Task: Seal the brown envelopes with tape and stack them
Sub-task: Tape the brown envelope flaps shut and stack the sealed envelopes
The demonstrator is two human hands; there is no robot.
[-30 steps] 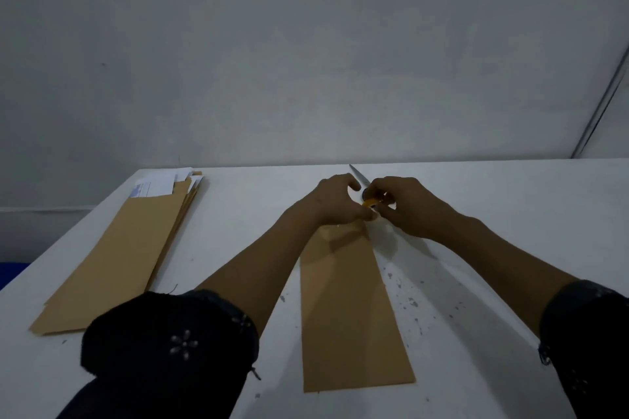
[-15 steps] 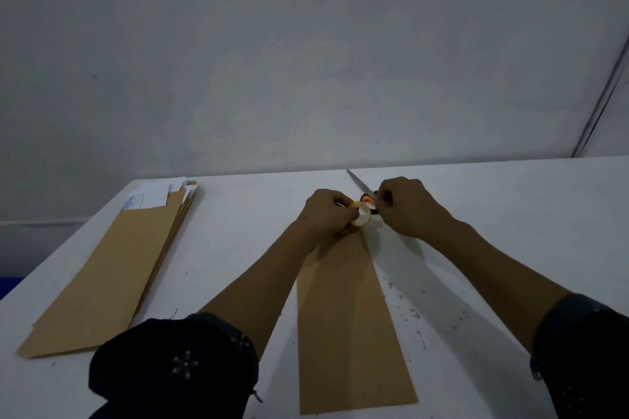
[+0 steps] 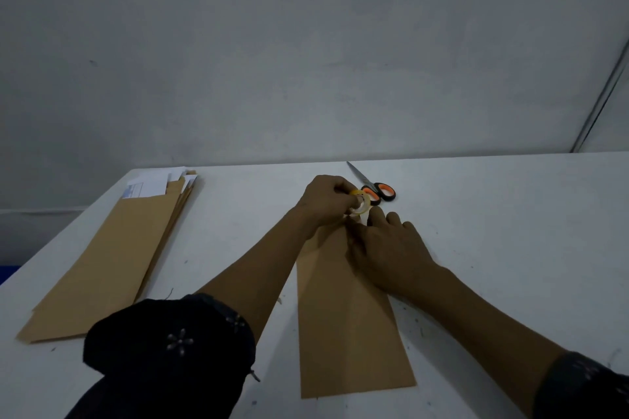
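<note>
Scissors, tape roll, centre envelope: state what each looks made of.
Scissors: bare metal blades, by their grey sheen; glossy orange-and-black handles, probably plastic.
Tape roll: translucent film, likely plastic, on a yellowish core.
Centre envelope: matte brown paper, kraft-like, lying flat with a faint crease.

Brown envelope (image 3: 347,326) on a white table (image 3: 510,214). Left of it, a brown envelope stack (image 3: 112,255) with white papers (image 3: 153,182) showing at its far end. Beyond it, scissors (image 3: 376,189) with orange-and-black handles and a yellowish tape roll (image 3: 362,204). Dark sleeve (image 3: 170,350) with pale flower motifs.
</note>
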